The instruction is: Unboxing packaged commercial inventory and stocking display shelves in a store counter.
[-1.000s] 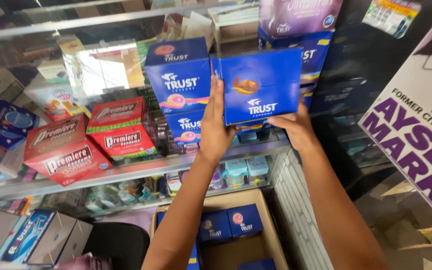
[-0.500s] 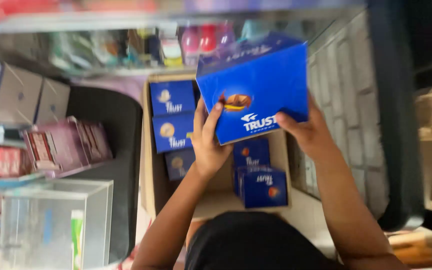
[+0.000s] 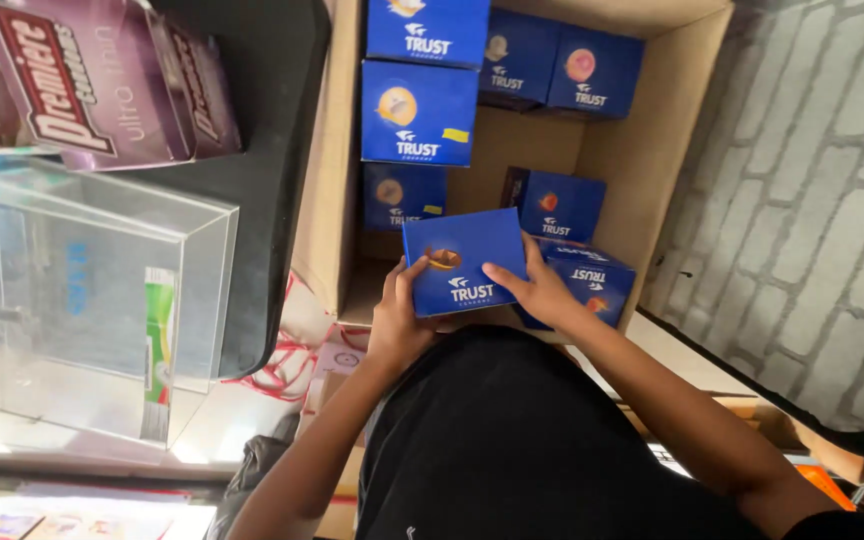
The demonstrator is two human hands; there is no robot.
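Blue, flat cardboard box (image 3: 464,262) lay crosswise above the open brown carton (image 3: 652,150), left hand (image 3: 399,315) grasping its left end, right hand (image 3: 537,290) its right.

Both bare forearms reach forward and down from the near edge of the view, the left rising from the lower left, the right coming in from the lower right at a shallower slant. The left hand (image 3: 399,322) sits with its wrist bent slightly, thumb and fingers (image 3: 393,276) curled up along the left edge of a flat blue cardboard box (image 3: 464,262). The right hand (image 3: 542,293) lies opposite, fingers spread flat against the box's right side, thumb across its front face. Both hands are closed on the box between them, held level in front of the black-clad torso.
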